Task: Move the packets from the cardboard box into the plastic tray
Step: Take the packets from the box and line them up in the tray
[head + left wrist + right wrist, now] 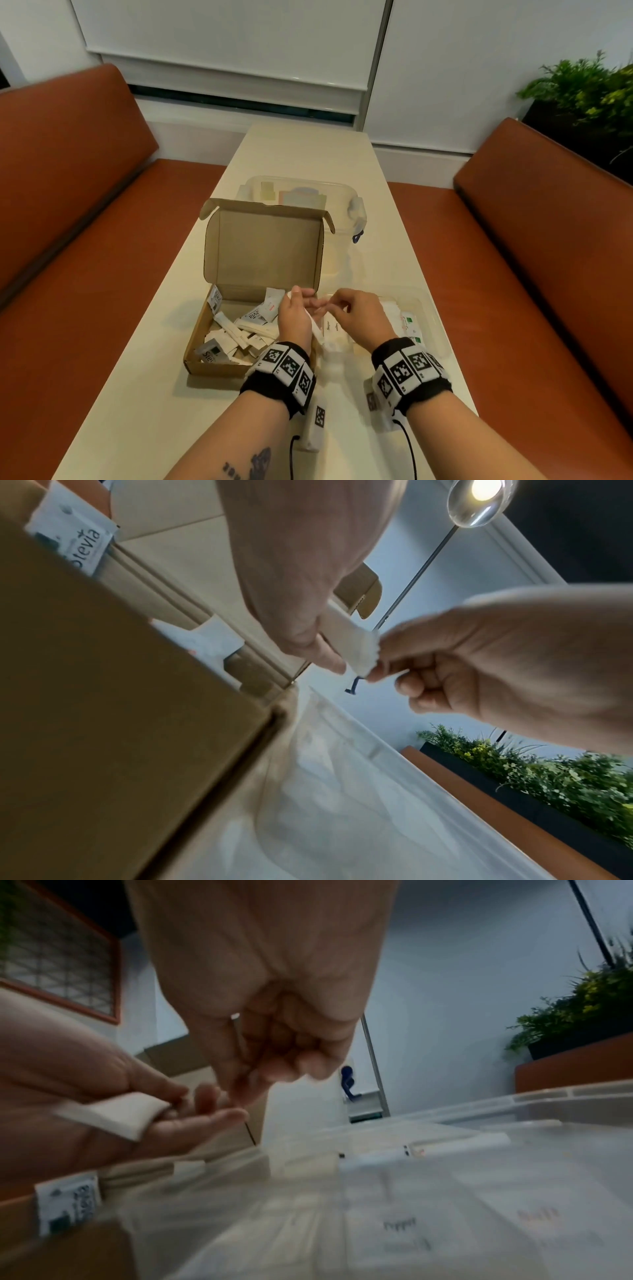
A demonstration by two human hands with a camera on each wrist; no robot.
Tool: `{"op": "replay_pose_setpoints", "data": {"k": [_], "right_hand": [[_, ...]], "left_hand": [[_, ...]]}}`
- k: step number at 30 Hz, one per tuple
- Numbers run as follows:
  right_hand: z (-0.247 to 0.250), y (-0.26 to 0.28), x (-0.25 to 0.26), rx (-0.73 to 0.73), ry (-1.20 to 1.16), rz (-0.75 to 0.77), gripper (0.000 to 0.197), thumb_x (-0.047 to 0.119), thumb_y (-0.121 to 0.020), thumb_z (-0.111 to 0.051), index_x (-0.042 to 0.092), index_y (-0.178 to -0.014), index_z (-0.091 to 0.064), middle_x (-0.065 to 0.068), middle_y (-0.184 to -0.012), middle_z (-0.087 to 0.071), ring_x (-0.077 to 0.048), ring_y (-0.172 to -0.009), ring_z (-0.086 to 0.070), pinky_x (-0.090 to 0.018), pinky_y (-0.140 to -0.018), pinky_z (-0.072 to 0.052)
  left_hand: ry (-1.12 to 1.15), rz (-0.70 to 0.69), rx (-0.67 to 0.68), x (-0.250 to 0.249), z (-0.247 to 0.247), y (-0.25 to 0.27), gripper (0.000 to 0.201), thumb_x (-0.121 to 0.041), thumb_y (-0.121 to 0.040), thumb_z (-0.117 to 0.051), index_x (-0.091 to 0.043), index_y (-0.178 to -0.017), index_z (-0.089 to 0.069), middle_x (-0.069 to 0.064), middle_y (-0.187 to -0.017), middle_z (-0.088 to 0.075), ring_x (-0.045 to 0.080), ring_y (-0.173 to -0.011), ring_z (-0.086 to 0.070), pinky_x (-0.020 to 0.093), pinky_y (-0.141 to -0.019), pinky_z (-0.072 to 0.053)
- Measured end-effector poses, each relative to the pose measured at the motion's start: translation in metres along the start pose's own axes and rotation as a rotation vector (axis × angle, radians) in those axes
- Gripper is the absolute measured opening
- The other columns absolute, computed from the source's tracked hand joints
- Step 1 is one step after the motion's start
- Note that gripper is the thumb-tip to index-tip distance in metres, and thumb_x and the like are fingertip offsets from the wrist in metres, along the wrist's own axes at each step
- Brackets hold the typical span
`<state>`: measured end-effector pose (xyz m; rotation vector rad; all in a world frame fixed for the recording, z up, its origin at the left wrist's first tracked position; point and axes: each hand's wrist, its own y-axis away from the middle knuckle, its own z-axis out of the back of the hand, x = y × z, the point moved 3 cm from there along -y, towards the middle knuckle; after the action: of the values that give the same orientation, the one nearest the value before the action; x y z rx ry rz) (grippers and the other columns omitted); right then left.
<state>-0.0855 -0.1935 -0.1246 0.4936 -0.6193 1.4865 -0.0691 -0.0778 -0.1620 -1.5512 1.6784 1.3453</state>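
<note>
Cream table: cardboard box, plastic tray

The left hand is covering most of the white packet in its grip; beneath the right hand, motion blur is smearing the plastic tray labels past reading.

We see a matt brown cardboard box holding white paper packets, a clear glossy plastic tray at three o'clock, and smooth orange leather-like benches.

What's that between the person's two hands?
A white packet, held by the left hand and pinched by the right hand; the left wrist view shows it best.
</note>
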Motion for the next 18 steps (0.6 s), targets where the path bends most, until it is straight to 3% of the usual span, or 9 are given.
{"op": "replay_pose_setpoints", "data": {"k": [2,4,7,11,14,18], "right_hand": [[0.001,0.008,0.009,0.086,-0.158,0.010,0.008,0.020,-0.081,-0.069,0.023,-0.074,-0.066,0.007,-0.074,-0.067,0.003,-0.060,-0.052,-0.013,-0.061,-0.043],[0.000,0.013,0.014,0.158,-0.184,0.030,0.007,0.017,-0.079,-0.070,0.020,-0.083,-0.064,0.003,-0.077,-0.066,0.001,-0.061,-0.052,-0.010,-0.060,-0.043],[0.001,0.016,0.013,0.140,-0.177,0.023,0.014,0.013,-0.079,-0.069,0.017,-0.090,-0.062,0.002,-0.075,-0.060,-0.005,-0.062,-0.050,-0.009,-0.058,-0.042],[0.002,0.018,0.008,0.103,-0.194,-0.019,0.016,0.008,-0.079,-0.069,0.015,-0.091,-0.063,0.001,-0.072,-0.061,-0.004,-0.060,-0.053,-0.010,-0.058,-0.043],[0.003,0.019,0.004,0.076,-0.196,-0.039,0.015,0.008,-0.079,-0.069,0.018,-0.088,-0.063,0.003,-0.072,-0.060,-0.006,-0.064,-0.053,-0.014,-0.063,-0.044],[0.004,0.021,0.003,0.068,-0.210,-0.046,0.014,0.008,-0.080,-0.068,0.020,-0.085,-0.063,0.006,-0.069,-0.057,-0.005,-0.065,-0.051,-0.021,-0.069,-0.046]], "left_hand": [[-0.072,-0.008,-0.020,-0.001,-0.006,0.001,0.034,-0.025,-0.103,-0.034,-0.010,-0.080,-0.053,0.005,-0.066,-0.049,0.016,-0.066,-0.057,0.021,-0.056,-0.047],[-0.142,-0.017,-0.023,-0.002,-0.012,0.003,0.034,-0.028,-0.102,-0.036,-0.012,-0.077,-0.052,0.002,-0.071,-0.049,0.012,-0.065,-0.052,0.015,-0.050,-0.043],[-0.133,0.014,-0.001,-0.003,-0.018,0.006,0.032,-0.028,-0.102,-0.036,-0.008,-0.081,-0.051,0.002,-0.074,-0.049,0.010,-0.066,-0.050,0.006,-0.038,-0.038],[-0.031,0.131,0.047,-0.003,-0.022,0.012,0.040,-0.038,-0.102,-0.033,-0.011,-0.078,-0.051,0.008,-0.070,-0.058,0.016,-0.053,-0.060,0.016,-0.038,-0.044],[-0.130,0.138,0.076,-0.001,-0.022,0.012,0.040,-0.038,-0.101,-0.034,-0.012,-0.076,-0.053,0.010,-0.072,-0.059,0.020,-0.061,-0.061,0.023,-0.051,-0.047],[-0.274,0.068,0.101,-0.004,-0.020,0.011,0.037,-0.038,-0.099,-0.040,-0.015,-0.076,-0.058,0.019,-0.100,-0.062,0.033,-0.102,-0.059,0.045,-0.094,-0.048]]}}
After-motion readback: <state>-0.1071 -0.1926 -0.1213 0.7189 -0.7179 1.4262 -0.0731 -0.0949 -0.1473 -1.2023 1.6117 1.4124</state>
